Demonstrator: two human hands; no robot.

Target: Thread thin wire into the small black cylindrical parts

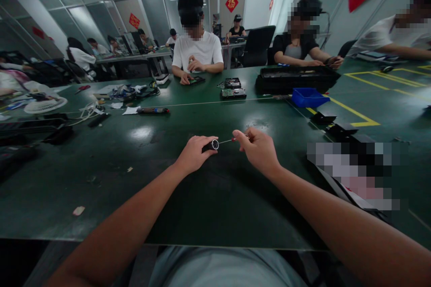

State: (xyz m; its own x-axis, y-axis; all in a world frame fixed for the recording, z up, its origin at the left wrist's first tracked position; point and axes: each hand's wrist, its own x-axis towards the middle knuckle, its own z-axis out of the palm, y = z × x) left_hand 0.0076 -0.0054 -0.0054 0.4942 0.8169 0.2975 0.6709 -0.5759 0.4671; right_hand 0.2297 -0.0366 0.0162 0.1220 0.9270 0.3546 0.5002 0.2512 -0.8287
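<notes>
My left hand [195, 153] is closed round a small black cylinder [210, 145] whose ringed, silvery end faces right. To its right, my right hand [259, 149] pinches a thin screwdriver [233, 139] with a red part near the fingers. The metal shaft points left to the cylinder's ringed end; whether the tip touches it is too small to tell. Both hands are over the green table [202, 197], near its middle.
Beyond the hands lie a dark pen-like tool [153, 110], circuit boards [233, 93], a blue tray [309, 97] and a long black housing [298, 78]. Black parts [341, 131] sit at the right, cables [89, 112] at the left. People sit across the table.
</notes>
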